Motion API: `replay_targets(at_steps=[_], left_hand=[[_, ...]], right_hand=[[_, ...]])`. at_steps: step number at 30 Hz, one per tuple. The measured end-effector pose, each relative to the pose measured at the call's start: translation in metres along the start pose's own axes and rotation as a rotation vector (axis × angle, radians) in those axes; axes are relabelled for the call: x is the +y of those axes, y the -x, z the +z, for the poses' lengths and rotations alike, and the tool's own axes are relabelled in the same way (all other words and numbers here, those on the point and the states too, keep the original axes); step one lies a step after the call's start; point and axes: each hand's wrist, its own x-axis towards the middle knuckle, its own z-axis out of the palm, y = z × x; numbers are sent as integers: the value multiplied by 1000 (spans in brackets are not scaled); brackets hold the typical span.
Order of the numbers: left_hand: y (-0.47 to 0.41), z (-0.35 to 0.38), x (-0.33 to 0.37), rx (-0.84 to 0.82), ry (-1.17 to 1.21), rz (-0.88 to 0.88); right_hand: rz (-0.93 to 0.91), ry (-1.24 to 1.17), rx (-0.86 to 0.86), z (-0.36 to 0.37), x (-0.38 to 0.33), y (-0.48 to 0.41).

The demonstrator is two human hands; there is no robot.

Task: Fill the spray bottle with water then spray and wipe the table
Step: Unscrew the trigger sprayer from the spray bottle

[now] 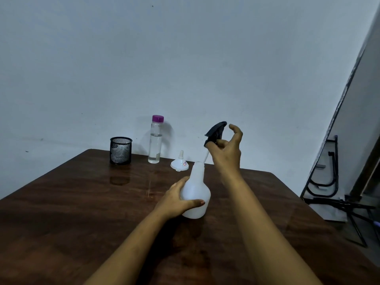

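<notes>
A white plastic spray bottle [197, 190] stands upright on the dark wooden table [82, 202], its neck uncovered. My left hand [176, 199] wraps around its body from the left. My right hand [226, 150] holds the black spray head [216, 130] lifted above and to the right of the neck, with its thin dip tube still reaching toward the bottle's mouth. A clear water bottle [155, 140] with a purple cap stands at the back, partly filled. A small white funnel [180, 163] rests upside down beside it.
A black mesh cup [120, 150] with something pale inside stands at the table's back left. The wall runs right behind the table. On the floor to the right lean a black metal frame [329, 173] and a tripod [353, 210].
</notes>
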Motion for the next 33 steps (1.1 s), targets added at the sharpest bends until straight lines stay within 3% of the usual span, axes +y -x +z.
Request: replay_targets(at_steps=[6,14,24,33], left_hand=[[2,-6,13,-66,-39,-76],[10,-9,35,-23,-216,-64],[11,-8,41,-14,-183,-59],[11,0,39,60,-117,-88]], right_hand=[[-16,-67,-16,-29,-46,-22],[-84,-86,-24,-56,-92,-35],[-44,-292,49,-82,-106,-33],[19,-536,188,-107,-66,-24]])
